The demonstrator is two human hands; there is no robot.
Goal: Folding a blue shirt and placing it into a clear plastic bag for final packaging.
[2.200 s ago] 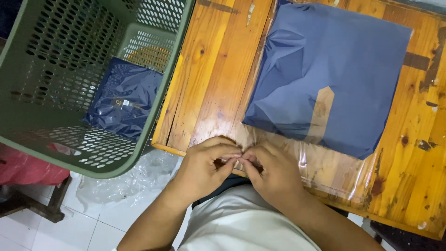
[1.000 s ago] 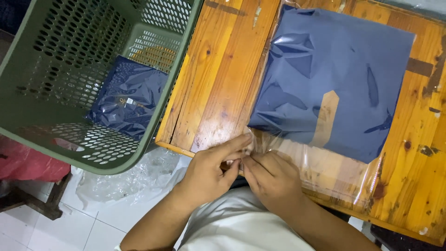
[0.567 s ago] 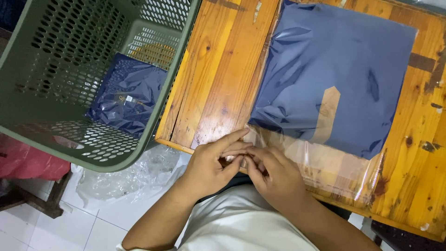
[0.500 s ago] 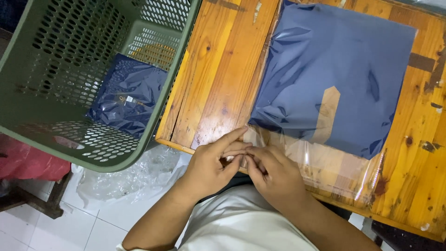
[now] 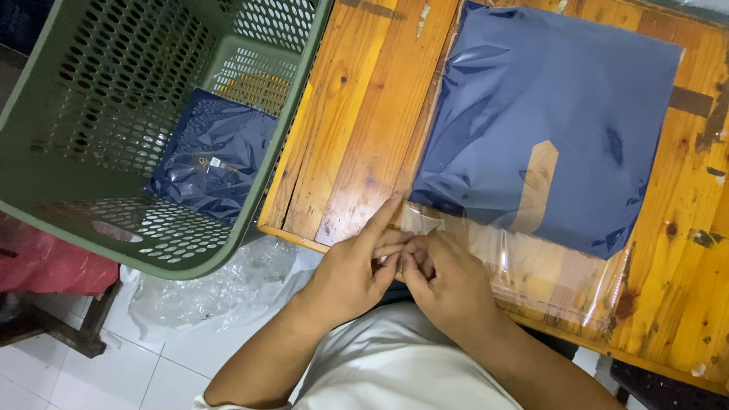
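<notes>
A folded dark blue garment (image 5: 547,121) lies inside a clear plastic bag (image 5: 531,266) on the wooden table (image 5: 357,129). The bag's open flap hangs toward me at the table's near edge. My left hand (image 5: 353,269) and my right hand (image 5: 444,277) meet at the flap's left corner, fingertips pinched together on the thin plastic. My left index finger stretches out along the flap's edge. What exactly sits between the fingertips is hidden.
A green perforated plastic basket (image 5: 99,99) stands to the left of the table, holding one bagged dark blue garment (image 5: 213,156). Crumpled clear plastic (image 5: 220,281) lies on the white tiled floor below. Red fabric (image 5: 45,258) shows at the lower left.
My hands stay at the flap's corner, fingers working slightly. My left index finger has straightened and now points along the bag's edge. The bagged garment has not moved.
</notes>
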